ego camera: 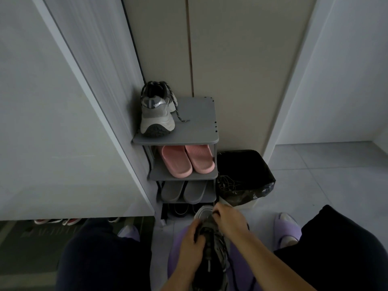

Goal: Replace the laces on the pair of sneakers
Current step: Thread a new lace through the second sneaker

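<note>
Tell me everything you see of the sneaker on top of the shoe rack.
The sneaker is a chunky grey and white trainer with a shiny heel panel, upright, heel toward the camera, dark tread curling up its thick pale sole. It stands at the left of the shoe rack's top shelf, close to the wall panel. Its speckled lace hangs loose down the right side, the end lying on the shelf. No hand touches it.

Head-worn view, facing steeply downward, close
</note>
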`<state>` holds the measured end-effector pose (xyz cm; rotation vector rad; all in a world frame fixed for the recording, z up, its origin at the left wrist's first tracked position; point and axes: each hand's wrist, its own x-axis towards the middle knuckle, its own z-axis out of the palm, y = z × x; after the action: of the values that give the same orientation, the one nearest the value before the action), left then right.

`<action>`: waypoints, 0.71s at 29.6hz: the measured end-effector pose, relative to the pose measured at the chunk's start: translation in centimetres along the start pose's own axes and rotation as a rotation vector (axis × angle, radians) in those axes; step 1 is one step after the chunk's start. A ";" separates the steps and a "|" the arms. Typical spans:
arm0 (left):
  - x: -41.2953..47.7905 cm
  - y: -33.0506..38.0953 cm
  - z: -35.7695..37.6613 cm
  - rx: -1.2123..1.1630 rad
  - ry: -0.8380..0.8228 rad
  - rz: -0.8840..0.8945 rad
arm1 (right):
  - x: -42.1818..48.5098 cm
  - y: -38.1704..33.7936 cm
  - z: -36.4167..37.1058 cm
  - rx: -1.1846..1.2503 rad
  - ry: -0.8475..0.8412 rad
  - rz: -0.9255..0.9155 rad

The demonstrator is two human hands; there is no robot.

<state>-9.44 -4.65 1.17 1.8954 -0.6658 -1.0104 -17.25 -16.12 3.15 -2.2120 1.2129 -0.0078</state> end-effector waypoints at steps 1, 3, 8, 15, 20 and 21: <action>0.1 -0.1 0.0 0.002 0.008 0.000 | -0.2 0.6 -0.5 -0.029 0.010 0.020; 0.2 -0.2 0.0 0.023 0.044 0.016 | -1.3 2.6 -1.3 -0.063 -0.088 0.074; 0.3 -0.1 0.6 0.425 0.084 0.373 | -2.4 5.6 -2.1 0.217 -0.187 0.098; -2.7 0.3 -2.1 0.350 0.004 0.535 | -3.0 4.6 -0.3 0.413 -0.078 0.094; -0.9 0.5 -0.7 0.466 0.048 0.320 | -2.5 3.0 -0.1 0.245 -0.012 -0.001; 0.0 0.0 0.0 0.481 0.060 0.292 | -2.3 2.5 -0.4 0.214 -0.019 0.000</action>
<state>-9.40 -4.65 1.17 2.1391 -1.1923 -0.6406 -20.60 -15.58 2.78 -2.0220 1.1458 -0.1116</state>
